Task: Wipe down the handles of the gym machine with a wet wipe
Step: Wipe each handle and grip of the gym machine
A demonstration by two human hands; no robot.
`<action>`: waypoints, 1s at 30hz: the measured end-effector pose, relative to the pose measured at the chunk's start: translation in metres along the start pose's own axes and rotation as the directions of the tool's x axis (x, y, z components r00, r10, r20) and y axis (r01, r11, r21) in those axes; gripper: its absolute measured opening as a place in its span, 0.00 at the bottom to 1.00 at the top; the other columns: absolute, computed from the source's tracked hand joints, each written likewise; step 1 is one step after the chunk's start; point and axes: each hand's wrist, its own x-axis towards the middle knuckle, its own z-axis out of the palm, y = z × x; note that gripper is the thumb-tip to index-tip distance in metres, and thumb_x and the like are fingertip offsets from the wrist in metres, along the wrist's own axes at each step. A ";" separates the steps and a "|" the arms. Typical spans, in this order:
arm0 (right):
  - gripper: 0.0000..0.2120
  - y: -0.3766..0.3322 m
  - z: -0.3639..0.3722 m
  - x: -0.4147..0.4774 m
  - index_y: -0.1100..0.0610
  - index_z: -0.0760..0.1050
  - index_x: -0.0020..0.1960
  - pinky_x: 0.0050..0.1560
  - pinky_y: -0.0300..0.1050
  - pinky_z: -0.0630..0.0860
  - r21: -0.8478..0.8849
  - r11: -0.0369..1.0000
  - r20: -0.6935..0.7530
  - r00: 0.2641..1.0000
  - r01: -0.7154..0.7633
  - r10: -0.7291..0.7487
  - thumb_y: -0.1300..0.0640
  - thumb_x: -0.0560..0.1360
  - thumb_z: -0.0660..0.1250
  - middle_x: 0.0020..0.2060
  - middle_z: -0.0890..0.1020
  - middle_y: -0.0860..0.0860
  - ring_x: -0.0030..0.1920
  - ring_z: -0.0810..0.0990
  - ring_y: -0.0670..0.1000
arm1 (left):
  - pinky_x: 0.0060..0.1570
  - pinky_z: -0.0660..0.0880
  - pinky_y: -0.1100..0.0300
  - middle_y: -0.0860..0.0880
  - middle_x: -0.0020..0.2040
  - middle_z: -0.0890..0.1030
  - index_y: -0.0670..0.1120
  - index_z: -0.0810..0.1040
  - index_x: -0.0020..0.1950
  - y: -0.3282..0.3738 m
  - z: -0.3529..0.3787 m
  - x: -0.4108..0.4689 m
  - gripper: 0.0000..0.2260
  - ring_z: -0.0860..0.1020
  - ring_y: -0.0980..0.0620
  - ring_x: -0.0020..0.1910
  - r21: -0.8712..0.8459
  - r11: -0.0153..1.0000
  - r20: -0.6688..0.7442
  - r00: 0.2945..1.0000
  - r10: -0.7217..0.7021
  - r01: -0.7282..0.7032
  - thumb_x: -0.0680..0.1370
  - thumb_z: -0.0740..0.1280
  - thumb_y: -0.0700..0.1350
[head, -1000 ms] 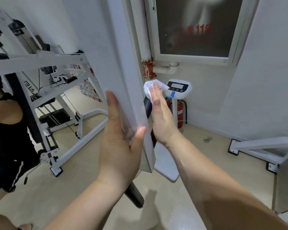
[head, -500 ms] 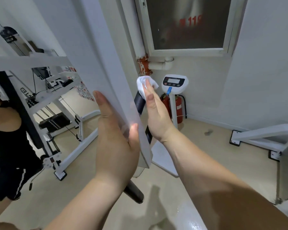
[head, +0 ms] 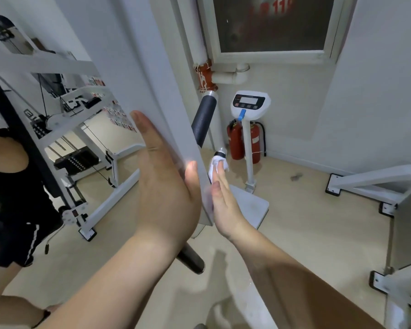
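Two bare hands meet at the white upright beam (head: 159,86) of the gym machine in our head view, one on each side of it. Our left hand (head: 166,186) lies flat against the beam's left face, forearm rising from the lower left, fingers straight and pointing up, thumb laid along the front edge; it grasps nothing, only presses. Our right hand (head: 223,200) reaches in from the lower right, wrist straight, with its extended fingers (head: 220,173) pushing the bunched white wet wipe (head: 215,166) against the bar just below a chrome collar; we see no curl around the wipe, so the grip reads as released. Above the wipe the black foam handle (head: 203,119) slants up behind the beam. A second black grip (head: 191,261) sticks out below our left wrist.

Behind stand a white scale (head: 249,103) and a red fire extinguisher (head: 235,141). At far left is a person in black (head: 12,186).
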 end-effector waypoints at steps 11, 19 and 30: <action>0.47 0.002 0.004 -0.019 0.41 0.49 0.81 0.79 0.35 0.46 -0.053 0.997 0.065 0.997 0.053 -0.050 0.17 0.69 0.44 0.82 0.49 0.36 0.81 0.45 0.37 | 0.44 0.61 0.68 0.46 0.54 0.69 0.63 0.24 0.74 -0.008 0.001 0.003 0.48 0.65 0.59 0.40 -0.041 0.999 -0.006 1.000 0.021 -0.021 0.81 0.66 0.44; 0.31 -0.017 -0.017 0.040 0.50 0.44 0.83 0.82 0.47 0.44 -0.083 0.995 0.005 0.998 -0.061 0.062 0.40 0.85 0.47 0.83 0.44 0.44 0.82 0.44 0.43 | 0.45 0.61 0.69 0.48 0.54 0.67 0.53 0.30 0.79 -0.006 0.002 -0.001 0.45 0.64 0.59 0.40 -0.027 0.999 -0.013 1.000 0.026 -0.026 0.81 0.66 0.43; 0.43 -0.001 -0.010 -0.060 0.45 0.51 0.83 0.79 0.37 0.47 -0.316 0.948 0.015 1.000 0.021 -0.017 0.24 0.75 0.48 0.80 0.50 0.32 0.78 0.47 0.30 | 0.54 0.61 0.71 0.55 0.64 0.63 0.57 0.30 0.79 -0.013 -0.010 0.001 0.45 0.67 0.62 0.53 -0.152 0.987 0.057 0.997 0.052 -0.043 0.81 0.66 0.43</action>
